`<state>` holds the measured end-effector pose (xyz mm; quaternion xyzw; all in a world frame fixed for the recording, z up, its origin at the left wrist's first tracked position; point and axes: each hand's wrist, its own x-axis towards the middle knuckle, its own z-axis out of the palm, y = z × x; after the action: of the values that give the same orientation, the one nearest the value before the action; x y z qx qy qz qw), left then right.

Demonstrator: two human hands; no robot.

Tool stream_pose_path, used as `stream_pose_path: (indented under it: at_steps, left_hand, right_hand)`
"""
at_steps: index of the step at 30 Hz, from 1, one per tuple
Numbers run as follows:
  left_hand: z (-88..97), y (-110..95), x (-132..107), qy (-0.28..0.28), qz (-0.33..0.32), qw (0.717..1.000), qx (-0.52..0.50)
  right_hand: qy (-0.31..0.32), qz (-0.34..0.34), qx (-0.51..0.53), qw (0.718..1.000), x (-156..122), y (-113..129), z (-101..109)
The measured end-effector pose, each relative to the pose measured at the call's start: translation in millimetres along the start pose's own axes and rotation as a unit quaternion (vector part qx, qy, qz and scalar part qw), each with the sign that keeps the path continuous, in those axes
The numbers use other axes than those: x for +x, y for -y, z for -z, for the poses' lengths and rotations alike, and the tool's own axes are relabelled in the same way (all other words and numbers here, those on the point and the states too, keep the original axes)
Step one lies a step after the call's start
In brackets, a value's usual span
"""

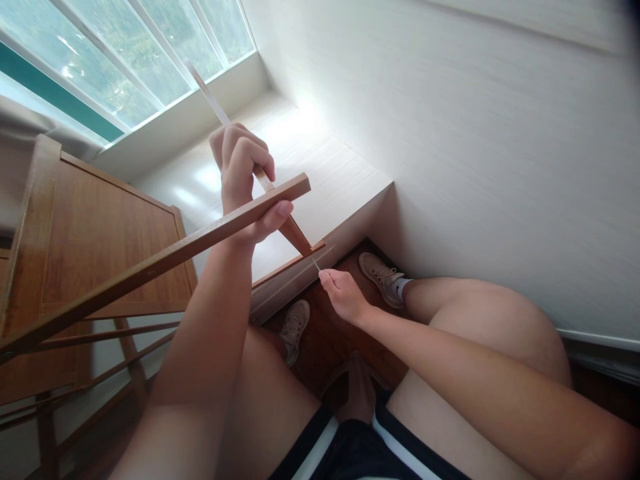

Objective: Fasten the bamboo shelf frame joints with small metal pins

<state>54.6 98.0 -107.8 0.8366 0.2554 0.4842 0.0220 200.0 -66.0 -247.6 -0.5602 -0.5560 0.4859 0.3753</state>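
Note:
My left hand [245, 177] is closed around a wooden bar that slants from near the window down to the windowsill's front edge. Its thumb presses the underside of a longer wooden bar [200, 243], which crosses in front and runs to the lower left. Both bars look like parts of one wooden frame, with another wooden strip [287, 267] low along the sill front. Below the slanted bar's lower end, my right hand [345, 297] pinches a thin metal rod [316, 264], perhaps a hex key. Its tip meets the wood near the corner; the rest is hidden by my fingers.
A pale windowsill [345, 177] lies under the window [135, 60]. To the left stands a brown wooden panelled piece of furniture [115, 233]. A white wall [480, 153] closes off the right. My shoes [380, 277] rest on the dark wooden floor.

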Motion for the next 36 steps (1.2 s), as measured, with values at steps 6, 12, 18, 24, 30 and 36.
stream_pose_path:
  at_steps: [6,12,18,24,30,36]
  left_hand:
    - [-0.8,-1,0,-0.001,-0.001,1.000,0.002]
    - [0.3,-2,0,0.005,0.002,1.000,0.000]
    - [0.6,-2,1,0.004,-0.003,1.000,-0.008]
    - [1.0,-1,0,0.005,0.013,1.000,-0.001]
    - [-0.3,0,-1,-0.002,0.002,1.000,-0.018]
    - [0.6,2,-2,0.017,0.010,1.000,-0.014]
  right_hand:
    - [-0.018,0.012,-0.121,0.992,9,-1,6]
    - [-0.013,0.024,-0.225,0.974,9,0,6]
    - [-0.010,0.037,-0.327,0.944,9,6,11]
    - [0.002,0.059,-0.395,0.917,9,12,15]
    - [0.012,0.077,-0.429,0.900,10,17,17]
    - [0.017,0.075,-0.444,0.893,10,19,17]
